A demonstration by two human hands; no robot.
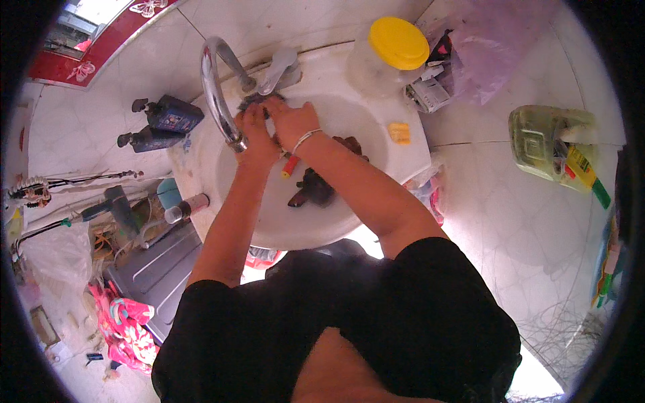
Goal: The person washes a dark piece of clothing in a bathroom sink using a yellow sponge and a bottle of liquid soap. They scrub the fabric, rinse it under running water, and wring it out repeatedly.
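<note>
Both my hands are close together at the back of a white washbasin, near the base of the faucet. My left hand and my right hand both touch a dark, bristly item whose kind I cannot tell; the fingers partly cover it. A small red object with a yellow end shows just below the hands. Dark, wet-looking pieces lie in the bowl under my right forearm, and brownish ones lie beyond it. Whether either hand grips the bristly item is unclear.
A clear jar with a yellow lid stands on the back right rim, a yellow soap-like block on the right rim. Two dark pump bottles stand left. A hair dryer hangs left; a green plastic container is on the right wall.
</note>
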